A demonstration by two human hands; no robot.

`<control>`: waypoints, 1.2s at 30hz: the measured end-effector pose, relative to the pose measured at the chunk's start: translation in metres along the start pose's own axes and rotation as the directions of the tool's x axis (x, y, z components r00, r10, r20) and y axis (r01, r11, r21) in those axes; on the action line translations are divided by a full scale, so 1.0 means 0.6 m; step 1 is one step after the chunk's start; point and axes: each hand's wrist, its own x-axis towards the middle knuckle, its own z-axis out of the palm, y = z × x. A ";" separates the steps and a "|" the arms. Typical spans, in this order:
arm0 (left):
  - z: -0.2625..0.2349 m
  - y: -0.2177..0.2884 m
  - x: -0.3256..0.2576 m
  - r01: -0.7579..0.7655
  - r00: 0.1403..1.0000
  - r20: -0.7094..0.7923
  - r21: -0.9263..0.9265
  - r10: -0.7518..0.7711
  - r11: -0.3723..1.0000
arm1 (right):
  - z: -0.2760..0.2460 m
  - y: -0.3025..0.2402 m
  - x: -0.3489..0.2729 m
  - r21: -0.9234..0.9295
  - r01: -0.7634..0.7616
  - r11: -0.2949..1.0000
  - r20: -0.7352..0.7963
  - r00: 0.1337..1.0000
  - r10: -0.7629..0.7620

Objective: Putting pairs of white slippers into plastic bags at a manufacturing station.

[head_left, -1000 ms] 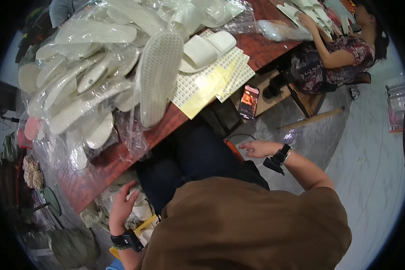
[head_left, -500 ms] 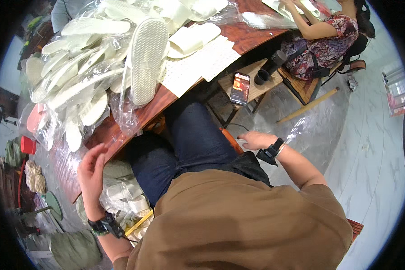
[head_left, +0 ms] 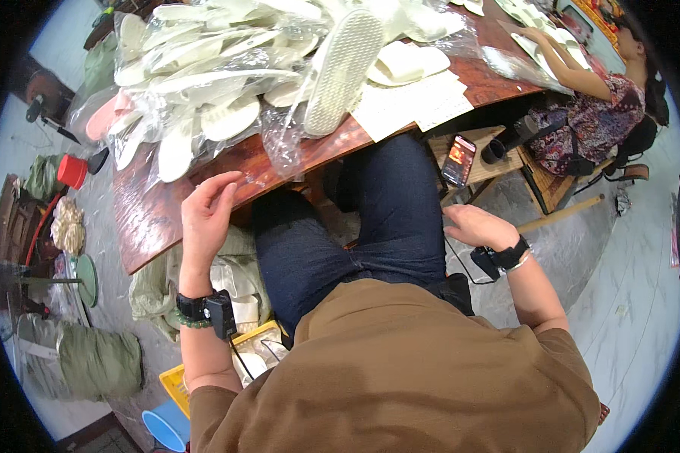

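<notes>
At the near edge of the reddish wooden table [head_left: 151, 234], my left hand [head_left: 208, 215] is raised with thumb and fingers apart and nothing in it. My right hand [head_left: 482, 226] hangs beside my right thigh, its fingers loosely stretched and holding nothing visible. A big heap of white slide sandals [head_left: 227, 83], many in clear plastic bags, covers the table beyond my left hand. One sandal [head_left: 345, 72] stands sole-out at the heap's right side. A pink sandal [head_left: 107, 115] lies at its left. To the right, another white sandal [head_left: 408, 63] rests on printed paper sheets [head_left: 400, 106].
A phone [head_left: 459, 160] and a black cup [head_left: 493, 151] are on a small wooden stool by my right knee. A co-worker [head_left: 593, 113] sits at far right, hands on sandals. A yellow crate [head_left: 175, 386] and blue bucket [head_left: 166, 426] stand at lower left.
The view has swung so that the table and sandals sit further right and higher. Both hands stay free of objects, the left still near the table edge.
</notes>
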 end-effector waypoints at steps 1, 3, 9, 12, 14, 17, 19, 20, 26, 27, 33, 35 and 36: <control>0.001 -0.003 -0.003 0.000 1.000 -0.006 0.004 0.000 1.000 | -0.004 -0.006 -0.002 -0.002 0.007 1.000 -0.002 1.000 -0.007; 0.001 -0.006 -0.008 0.038 0.999 -0.005 -0.014 -0.038 0.999 | -0.010 -0.016 -0.004 -0.087 -0.041 0.995 -0.003 0.999 0.040; 0.007 -0.004 -0.024 0.016 0.999 -0.042 0.008 -0.016 1.000 | -0.049 -0.047 -0.006 -0.120 -0.043 0.992 -0.036 0.999 0.038; 0.017 -0.002 -0.036 -0.011 0.999 -0.038 0.021 0.012 1.000 | -0.064 -0.060 -0.001 -0.083 0.062 0.995 -0.125 0.990 -0.072; 0.032 0.009 -0.049 0.011 1.000 -0.009 -0.013 -0.012 1.000 | -0.075 -0.077 0.007 -0.121 0.048 0.992 -0.082 0.995 -0.059; 0.053 0.015 -0.065 -0.024 0.997 0.073 -0.047 0.027 0.999 | -0.093 -0.088 0.018 -0.176 0.023 0.984 -0.003 1.000 -0.024; 0.064 0.024 -0.072 0.015 0.994 0.110 -0.049 -0.009 0.999 | -0.116 -0.089 0.029 -0.115 0.040 0.993 0.013 0.999 -0.039; 0.072 0.022 -0.076 -0.037 0.995 0.087 -0.073 0.043 0.997 | -0.130 -0.091 0.034 -0.101 0.056 0.993 0.005 0.998 -0.056; 0.102 0.030 -0.081 0.121 0.947 0.305 -0.049 -0.101 0.991 | -0.225 -0.066 0.063 0.000 0.122 0.993 -0.111 0.986 -0.121; 0.111 0.030 -0.081 0.121 0.927 0.361 -0.037 -0.100 0.992 | -0.237 -0.059 0.064 0.027 0.078 0.997 -0.120 0.990 -0.075; 0.182 0.021 -0.051 0.183 0.821 0.562 -0.093 -0.100 0.979 | -0.246 0.027 0.057 0.043 -0.135 0.990 -0.213 0.967 0.141; 0.233 -0.030 -0.038 0.263 0.832 0.539 -0.174 -0.131 0.949 | -0.213 0.058 0.077 0.074 -0.167 0.983 -0.206 0.962 0.179; 0.259 -0.051 -0.027 0.327 0.813 0.548 -0.153 -0.195 0.932 | -0.192 0.075 0.091 0.091 -0.169 0.981 -0.158 0.971 0.182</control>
